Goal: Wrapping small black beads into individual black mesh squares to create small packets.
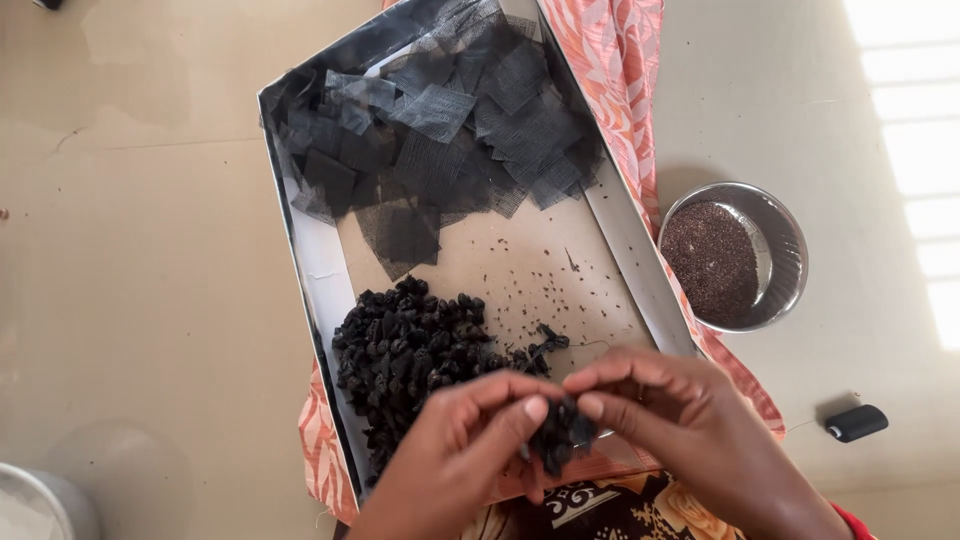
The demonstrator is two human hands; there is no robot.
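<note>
Black net, soft and light, is bunched into a little bundle (562, 432) between both hands. The left hand (455, 460) and right hand (690, 420) pinch it with their fingertips. It looks squashy, best held at its gathered top. Behind lie a lumpy pile of bundles (405, 350), thin net squares (450, 120) and a shiny bowl of seeds (780, 250).
</note>
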